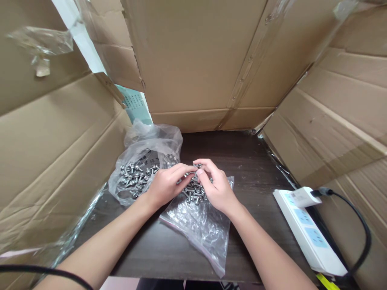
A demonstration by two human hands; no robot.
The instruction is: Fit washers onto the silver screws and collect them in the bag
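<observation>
My left hand (167, 183) and my right hand (219, 185) meet fingertip to fingertip above a pile of metal screws (193, 195). Both are closed in a pinch, with a small metal screw (195, 173) between the fingertips, partly hidden by them. Beneath the hands, the pile rests on a flat clear zip bag (201, 231), whose sealing edge points toward me. Just left of my left hand stands an open, crumpled plastic bag (121, 187) holding many more screws (133, 177) with washers on their shanks.
Cardboard walls (196, 60) enclose the dark wooden table (254, 173) at the back and both sides. On the right lies a white power strip (311, 233) with a plugged-in adapter (304, 197) and black cable (367, 229). Another black cable (45, 270) crosses the lower left.
</observation>
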